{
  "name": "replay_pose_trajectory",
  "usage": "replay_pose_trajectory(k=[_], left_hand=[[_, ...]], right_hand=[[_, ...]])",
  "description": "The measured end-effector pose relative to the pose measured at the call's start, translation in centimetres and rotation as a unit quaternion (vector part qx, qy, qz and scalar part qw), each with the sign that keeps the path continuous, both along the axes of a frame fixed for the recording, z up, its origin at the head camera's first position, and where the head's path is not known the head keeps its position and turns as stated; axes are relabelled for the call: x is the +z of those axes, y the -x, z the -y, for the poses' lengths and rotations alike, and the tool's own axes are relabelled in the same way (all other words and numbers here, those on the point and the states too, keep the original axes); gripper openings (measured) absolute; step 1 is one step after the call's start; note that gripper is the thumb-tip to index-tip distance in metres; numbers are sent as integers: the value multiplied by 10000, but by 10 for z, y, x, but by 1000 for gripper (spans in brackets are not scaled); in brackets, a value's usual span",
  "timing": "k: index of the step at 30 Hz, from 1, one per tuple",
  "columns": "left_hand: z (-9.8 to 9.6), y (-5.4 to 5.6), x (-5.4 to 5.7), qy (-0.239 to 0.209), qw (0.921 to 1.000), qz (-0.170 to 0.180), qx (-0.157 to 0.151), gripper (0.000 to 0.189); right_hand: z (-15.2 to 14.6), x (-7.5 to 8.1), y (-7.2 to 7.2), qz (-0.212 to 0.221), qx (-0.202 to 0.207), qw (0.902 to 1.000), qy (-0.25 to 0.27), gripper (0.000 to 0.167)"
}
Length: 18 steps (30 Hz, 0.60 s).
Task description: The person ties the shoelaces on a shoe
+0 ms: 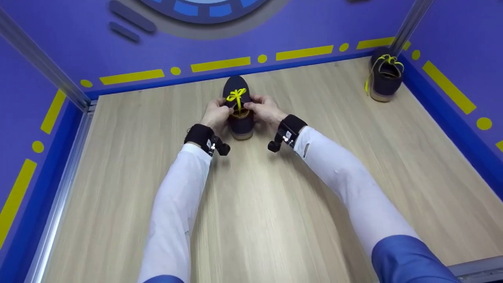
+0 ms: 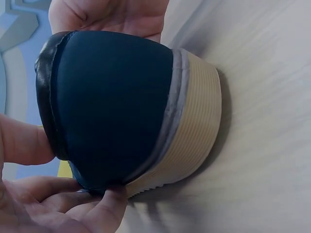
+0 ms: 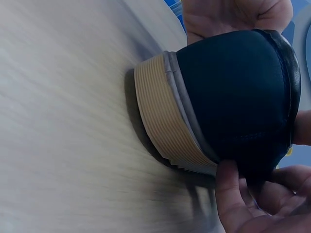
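A dark shoe [image 1: 241,126] with a bow of yellow laces [image 1: 236,94] stands in the head view near the back wall, toe pointing away. Its navy heel [image 2: 112,102] and ribbed tan sole [image 3: 158,111] fill both wrist views. My left hand [image 1: 217,114] grips the shoe's left side, thumb at the opening's rim and fingers along the outside. On the opposite side my right hand [image 1: 268,110] holds it the same way, thumb by the laces. The fingertips reach down to the upper edge of the sole.
A second dark shoe [image 1: 387,80] with yellow laces stands in the back right corner, one lace end hanging down its side. Blue-purple walls [image 1: 306,27] with yellow marks enclose the wood-grain surface [image 1: 251,204] at the back and both sides. A metal rail [image 1: 65,177] runs along the left edge.
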<state>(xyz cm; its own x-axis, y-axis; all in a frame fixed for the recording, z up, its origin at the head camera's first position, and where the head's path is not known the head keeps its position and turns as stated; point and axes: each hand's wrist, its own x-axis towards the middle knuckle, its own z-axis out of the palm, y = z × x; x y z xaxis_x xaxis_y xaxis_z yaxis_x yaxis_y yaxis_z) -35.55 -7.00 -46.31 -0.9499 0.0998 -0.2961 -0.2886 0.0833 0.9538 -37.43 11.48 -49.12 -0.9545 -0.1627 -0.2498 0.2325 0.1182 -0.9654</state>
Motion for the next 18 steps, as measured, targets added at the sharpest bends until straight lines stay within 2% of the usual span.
replay_pose_trajectory(k=[1, 9, 11, 13, 16, 18], left_hand=[[1, 1, -1, -12, 10000, 1, 31, 68], [1, 1, -8, -209, 9993, -64, 310, 64], [0, -3, -6, 54, 9993, -198, 297, 62], [-1, -6, -5, 533, 9973, -468, 174, 58], [1, -13, -2, 1316, 9878, -832, 22, 55], [2, -20, 0, 1505, 9833, -1025, -44, 53]], right_hand=[[4, 7, -6, -40, 1, 10000, -69, 62], [7, 6, -6, -23, 15, 10000, 47, 61], [4, 6, -6, -57, 1, 9999, 85, 62], [1, 8, -7, -150, 13, 9999, 64, 64], [-7, 11, -8, -342, 77, 9993, -111, 67], [-13, 15, -10, -507, 64, 9981, -354, 69]])
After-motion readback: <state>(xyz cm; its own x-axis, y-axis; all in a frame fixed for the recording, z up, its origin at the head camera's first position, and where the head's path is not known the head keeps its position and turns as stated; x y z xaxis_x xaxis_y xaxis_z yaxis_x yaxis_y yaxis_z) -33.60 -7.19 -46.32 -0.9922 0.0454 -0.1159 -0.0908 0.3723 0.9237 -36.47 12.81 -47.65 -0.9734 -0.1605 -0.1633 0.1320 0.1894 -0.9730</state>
